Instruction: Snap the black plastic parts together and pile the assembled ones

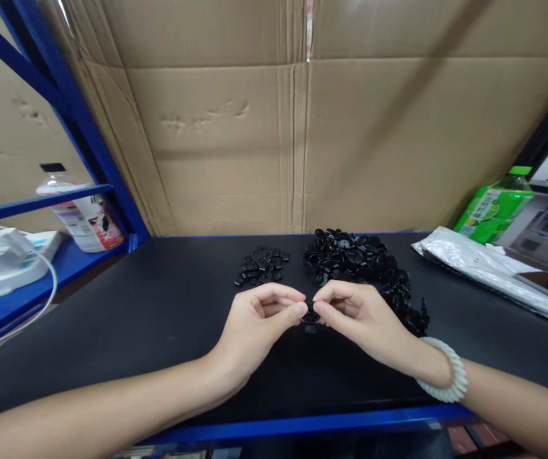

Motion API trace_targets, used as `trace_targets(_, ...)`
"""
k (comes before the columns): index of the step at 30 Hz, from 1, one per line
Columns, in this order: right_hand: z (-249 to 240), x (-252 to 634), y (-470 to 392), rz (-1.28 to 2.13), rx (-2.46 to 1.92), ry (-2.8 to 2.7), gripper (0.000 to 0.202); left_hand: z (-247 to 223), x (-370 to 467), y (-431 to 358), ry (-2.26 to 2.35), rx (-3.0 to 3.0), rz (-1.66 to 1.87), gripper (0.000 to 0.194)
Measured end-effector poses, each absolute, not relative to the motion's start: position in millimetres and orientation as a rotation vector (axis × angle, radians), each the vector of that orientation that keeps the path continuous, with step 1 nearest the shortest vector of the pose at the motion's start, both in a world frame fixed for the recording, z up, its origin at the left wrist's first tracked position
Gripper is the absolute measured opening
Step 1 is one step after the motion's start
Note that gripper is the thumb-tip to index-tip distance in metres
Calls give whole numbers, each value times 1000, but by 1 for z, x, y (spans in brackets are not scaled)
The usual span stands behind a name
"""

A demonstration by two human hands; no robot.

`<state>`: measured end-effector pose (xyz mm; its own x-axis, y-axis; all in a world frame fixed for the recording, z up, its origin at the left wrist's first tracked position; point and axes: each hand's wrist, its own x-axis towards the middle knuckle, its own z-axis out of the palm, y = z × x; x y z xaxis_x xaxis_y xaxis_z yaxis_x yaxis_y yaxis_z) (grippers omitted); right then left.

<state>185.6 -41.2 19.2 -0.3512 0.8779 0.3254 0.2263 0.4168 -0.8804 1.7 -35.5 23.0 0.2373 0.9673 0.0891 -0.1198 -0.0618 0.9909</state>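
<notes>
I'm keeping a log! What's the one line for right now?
left hand: pinching small black part | right hand: pinching same part | beyond hands: smaller black pile, bigger black pile

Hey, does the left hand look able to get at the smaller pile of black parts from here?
Probably yes: the smaller pile lies just beyond the left hand, with nothing visible standing between. That hand is pinching a small black part with the right hand, though, so it may need freeing first.
</notes>
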Motion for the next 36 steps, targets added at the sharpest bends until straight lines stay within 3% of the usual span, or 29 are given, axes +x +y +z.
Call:
trace_targets(10, 23, 195, -33, 808, -1025, -2028, 22, 19, -4, -21, 968, 1633, 992, 16)
trace_targets(21, 63, 250, -11, 323, -1226, -1813, 27, 19, -49, 59, 1299, 2097, 1367, 17)
trace_targets(30, 69, 289, -4, 420, -1114, -2564, 11, 21, -29, 24, 1131, 2418, 1339, 16)
trace_targets(36, 62, 280, -1, 411, -1082, -2683, 9, 20, -13, -7, 916, 2547, 1222, 18)
